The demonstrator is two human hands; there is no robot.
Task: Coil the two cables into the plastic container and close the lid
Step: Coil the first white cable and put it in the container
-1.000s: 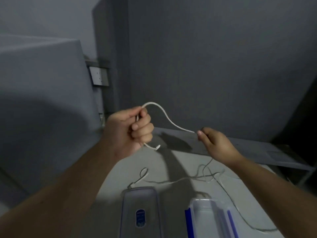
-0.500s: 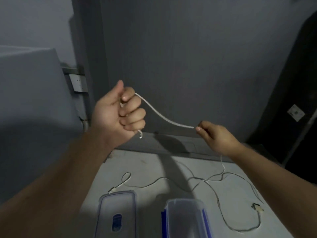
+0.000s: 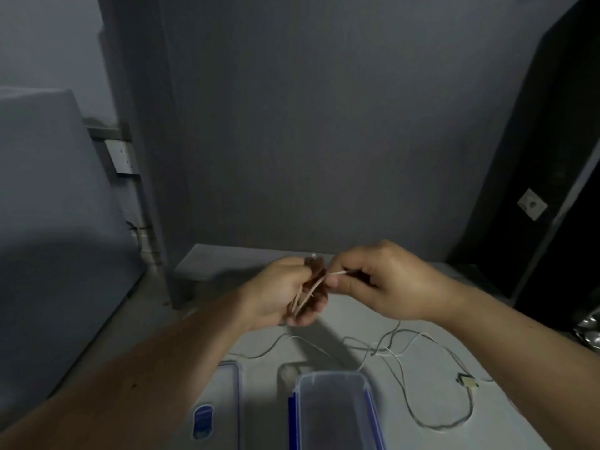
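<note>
Your left hand [image 3: 285,292] is curled around a few loops of white cable [image 3: 306,289], the strands running across its fingers, while your right hand [image 3: 386,280] pinches the same cable between thumb and forefinger just beside it; the two hands almost touch above the table [image 3: 431,397]. Below your right hand the rest of the cable lies loose on the table in tangled curves, and a second thin cable [image 3: 435,417] sweeps in a wide loop further toward you on the right; where the two cross, under your right wrist, you cannot tell which strand belongs to which. A small plug [image 3: 467,382] lies on the table under your right forearm, at the end of one strand. Directly below your hands, at the near edge, stands one open container [image 3: 334,414] of clear plastic with blue clips on its long sides, nothing visible inside it. One lid [image 3: 224,407] lies flat to the left of it, under your left forearm, which hides part of it. Beyond your hands rises a grey wall [image 3: 324,125], with one socket [image 3: 121,157] off to the upper left and another plate [image 3: 532,204] on the dark panel to the upper right. Two cables, one container, one lid.
</note>
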